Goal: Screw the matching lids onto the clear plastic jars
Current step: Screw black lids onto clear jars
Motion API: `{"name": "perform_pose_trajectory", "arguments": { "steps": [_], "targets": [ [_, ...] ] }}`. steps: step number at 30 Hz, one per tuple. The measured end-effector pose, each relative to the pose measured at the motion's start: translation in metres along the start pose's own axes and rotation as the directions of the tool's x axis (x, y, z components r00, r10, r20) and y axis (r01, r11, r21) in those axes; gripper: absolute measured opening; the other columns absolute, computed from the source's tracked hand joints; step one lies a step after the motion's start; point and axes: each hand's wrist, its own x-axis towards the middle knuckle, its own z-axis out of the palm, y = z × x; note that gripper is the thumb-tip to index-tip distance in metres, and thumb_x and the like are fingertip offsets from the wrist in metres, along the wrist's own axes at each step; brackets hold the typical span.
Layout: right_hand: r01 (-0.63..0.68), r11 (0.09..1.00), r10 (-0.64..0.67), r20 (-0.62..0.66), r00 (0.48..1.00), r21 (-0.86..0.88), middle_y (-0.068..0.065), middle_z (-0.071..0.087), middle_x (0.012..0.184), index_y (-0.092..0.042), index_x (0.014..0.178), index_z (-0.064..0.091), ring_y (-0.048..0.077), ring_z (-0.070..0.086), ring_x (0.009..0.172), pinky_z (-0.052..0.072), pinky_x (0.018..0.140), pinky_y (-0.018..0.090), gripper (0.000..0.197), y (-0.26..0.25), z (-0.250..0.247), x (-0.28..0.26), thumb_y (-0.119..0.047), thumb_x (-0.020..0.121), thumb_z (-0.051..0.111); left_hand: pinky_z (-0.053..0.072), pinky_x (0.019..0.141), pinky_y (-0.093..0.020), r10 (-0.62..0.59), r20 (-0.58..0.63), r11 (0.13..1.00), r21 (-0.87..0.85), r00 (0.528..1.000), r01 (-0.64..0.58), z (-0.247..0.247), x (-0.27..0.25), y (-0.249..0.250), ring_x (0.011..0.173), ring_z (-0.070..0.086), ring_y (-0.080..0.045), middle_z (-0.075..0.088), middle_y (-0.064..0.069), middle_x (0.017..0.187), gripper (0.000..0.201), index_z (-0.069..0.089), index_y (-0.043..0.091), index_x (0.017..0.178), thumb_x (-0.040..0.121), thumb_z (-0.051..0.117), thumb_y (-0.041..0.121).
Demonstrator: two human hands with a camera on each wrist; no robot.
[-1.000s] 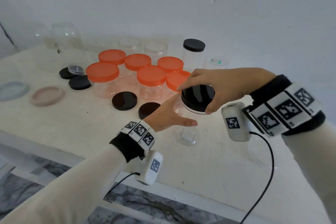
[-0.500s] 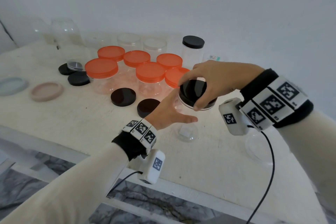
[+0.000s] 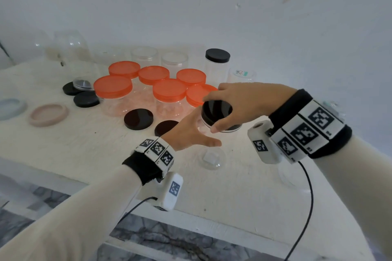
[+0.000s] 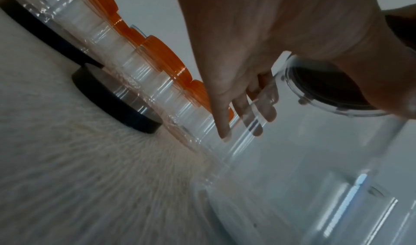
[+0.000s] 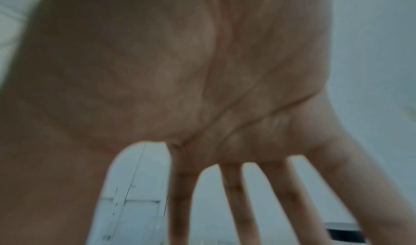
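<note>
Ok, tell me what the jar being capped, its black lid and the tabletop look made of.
Jar: clear, glossy plastic by the look; fingers show through it.
Black lid: probably smooth, glossy plastic; its top reflects light.
Tabletop: off-white, matte, rough, fibrous-looking; material uncertain.

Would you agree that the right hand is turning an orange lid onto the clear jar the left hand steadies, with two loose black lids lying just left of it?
Not quite: the lid under the right hand is black, not orange, as the head view shows. The rest holds: the left hand steadies the clear jar, with two loose black lids to its left.
</note>
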Motion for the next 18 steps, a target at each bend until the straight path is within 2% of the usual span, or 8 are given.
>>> {"name": "perform_pose_trajectory", "arguments": {
  "steps": [3, 6, 7, 10, 12, 14, 16, 18],
  "targets": [
    [0.059, 0.998, -0.060, 0.039, 0.997, 0.025, -0.011, 0.036, 0.111, -0.044, 0.137, 0.032, 0.012, 0.041, 0.103, 0.041, 0.088, 0.030, 0.076, 0.002, -0.005, 0.000, -0.052, 0.072, 0.071, 0.038, 0.100, -0.014, -0.049, 0.076, 0.998, 0.042, 0.996, 0.045, -0.006, 0.002, 0.001, 0.123, 0.042, 0.006, 0.048, 0.013, 0.132, 0.090, 0.034, 0.025, 0.136, 0.061, 0.083, 0.026],
    [0.070, 0.997, -0.068, -0.048, 0.997, 0.036, -0.011, 0.041, 0.102, -0.043, 0.125, 0.045, 0.013, 0.044, 0.097, 0.043, 0.080, 0.029, 0.065, 0.001, -0.001, 0.005, -0.051, 0.067, 0.074, 0.039, 0.090, -0.009, -0.084, 0.084, 0.994, 0.075, 0.993, 0.078, -0.007, 0.003, 0.003, 0.109, 0.042, 0.022, 0.048, 0.024, 0.120, 0.074, 0.038, 0.039, 0.119, 0.067, 0.082, 0.013],
    [0.074, 0.996, -0.070, -0.075, 0.995, 0.052, -0.012, 0.042, 0.098, -0.043, 0.121, 0.048, 0.013, 0.044, 0.095, 0.042, 0.076, 0.027, 0.062, 0.001, 0.000, 0.006, -0.051, 0.066, 0.075, 0.039, 0.090, -0.010, -0.087, 0.062, 0.994, 0.067, 0.994, 0.082, -0.006, 0.002, 0.003, 0.109, 0.043, 0.021, 0.050, 0.024, 0.119, 0.072, 0.040, 0.041, 0.116, 0.064, 0.084, 0.016],
    [0.089, 0.993, -0.078, -0.131, 0.988, 0.081, -0.018, 0.041, 0.089, -0.042, 0.115, 0.052, 0.007, 0.044, 0.087, 0.037, 0.065, 0.021, 0.059, 0.004, 0.003, 0.007, -0.052, 0.062, 0.076, 0.040, 0.101, -0.020, -0.072, 0.000, 0.997, 0.015, 0.997, 0.072, -0.001, -0.003, 0.004, 0.119, 0.048, 0.004, 0.056, 0.015, 0.122, 0.075, 0.045, 0.038, 0.118, 0.054, 0.082, 0.033],
    [0.088, 0.992, -0.074, -0.158, 0.985, 0.089, -0.020, 0.041, 0.086, -0.040, 0.112, 0.053, 0.003, 0.044, 0.081, 0.035, 0.062, 0.019, 0.057, 0.004, 0.005, 0.008, -0.053, 0.062, 0.076, 0.039, 0.103, -0.026, -0.060, -0.012, 0.998, -0.004, 0.998, 0.060, 0.001, -0.004, 0.003, 0.120, 0.049, -0.002, 0.058, 0.011, 0.124, 0.076, 0.047, 0.035, 0.120, 0.052, 0.081, 0.036],
    [0.073, 0.993, -0.055, -0.177, 0.983, 0.094, -0.019, 0.041, 0.083, -0.038, 0.110, 0.055, 0.004, 0.045, 0.080, 0.039, 0.063, 0.021, 0.055, 0.002, 0.007, 0.008, -0.056, 0.062, 0.075, 0.039, 0.104, -0.029, -0.057, -0.024, 0.998, -0.008, 0.998, 0.057, 0.001, -0.005, 0.002, 0.119, 0.050, -0.003, 0.059, 0.011, 0.123, 0.076, 0.049, 0.035, 0.120, 0.051, 0.082, 0.035],
    [0.044, 0.994, -0.024, -0.189, 0.982, 0.101, -0.017, 0.044, 0.082, -0.036, 0.106, 0.056, 0.009, 0.050, 0.082, 0.048, 0.065, 0.027, 0.054, -0.001, 0.009, 0.008, -0.057, 0.060, 0.074, 0.039, 0.105, -0.034, -0.050, -0.042, 0.999, -0.004, 0.998, 0.050, 0.002, -0.005, 0.002, 0.119, 0.051, -0.005, 0.061, 0.009, 0.122, 0.079, 0.050, 0.030, 0.122, 0.051, 0.083, 0.036],
    [0.016, 0.991, 0.012, -0.210, 0.978, 0.131, -0.013, 0.048, 0.082, -0.032, 0.102, 0.057, 0.012, 0.056, 0.078, 0.053, 0.062, 0.032, 0.052, -0.002, 0.011, 0.006, -0.058, 0.060, 0.073, 0.038, 0.106, -0.039, -0.046, -0.059, 0.999, 0.002, 0.997, 0.047, 0.005, -0.006, 0.000, 0.120, 0.052, -0.008, 0.061, 0.006, 0.122, 0.084, 0.050, 0.024, 0.126, 0.052, 0.084, 0.037]
  ]
}}
